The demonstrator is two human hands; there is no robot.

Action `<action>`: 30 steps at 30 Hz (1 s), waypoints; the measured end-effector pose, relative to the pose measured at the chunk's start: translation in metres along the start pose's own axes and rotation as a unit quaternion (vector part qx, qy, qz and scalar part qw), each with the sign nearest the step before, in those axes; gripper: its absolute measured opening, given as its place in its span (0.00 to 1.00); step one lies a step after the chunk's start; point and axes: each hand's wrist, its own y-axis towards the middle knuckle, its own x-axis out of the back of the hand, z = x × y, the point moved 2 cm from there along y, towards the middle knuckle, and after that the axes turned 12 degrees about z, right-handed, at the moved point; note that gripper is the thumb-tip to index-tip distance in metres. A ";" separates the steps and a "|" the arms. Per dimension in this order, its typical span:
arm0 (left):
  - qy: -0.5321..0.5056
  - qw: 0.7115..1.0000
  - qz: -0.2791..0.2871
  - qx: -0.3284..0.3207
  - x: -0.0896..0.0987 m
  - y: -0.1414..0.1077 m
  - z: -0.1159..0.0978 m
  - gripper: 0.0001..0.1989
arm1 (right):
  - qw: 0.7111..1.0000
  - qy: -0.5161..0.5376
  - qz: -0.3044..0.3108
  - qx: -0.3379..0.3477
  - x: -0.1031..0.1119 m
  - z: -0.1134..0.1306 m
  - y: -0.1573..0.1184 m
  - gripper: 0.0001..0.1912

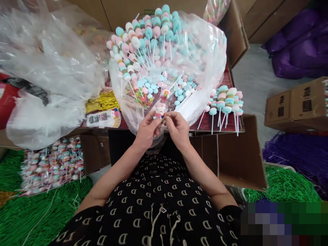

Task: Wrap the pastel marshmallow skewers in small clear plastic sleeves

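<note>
Both my hands meet at the table's front edge around a small clear candy packet with pink, white and coloured pieces inside. My left hand pinches its lower left side, and my right hand pinches its lower right side. Just beyond them, loose blue and pink marshmallow discs and small coloured rings lie on clear plastic. Skewered marshmallows are piled in a big clear bag. White sticks lie right of my hands.
More skewers rest at the table's right edge. Gold ties and printed cards lie left. An open carton stands below right; a box of wrapped candies is below left. Plastic bags cover the far left.
</note>
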 end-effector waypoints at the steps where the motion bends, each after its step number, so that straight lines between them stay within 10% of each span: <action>1: 0.011 1.000 -0.006 -0.012 0.000 0.000 -0.001 0.21 | 1.000 0.013 0.001 -0.004 0.001 0.001 0.000 0.11; 15: -0.027 0.997 0.054 0.041 -0.005 -0.007 -0.012 0.14 | 0.999 0.031 0.017 -0.023 -0.002 0.005 0.009 0.10; 30: 0.070 0.995 -0.066 -0.030 0.007 0.000 0.007 0.18 | 0.993 -0.104 0.045 0.028 0.004 -0.001 0.007 0.04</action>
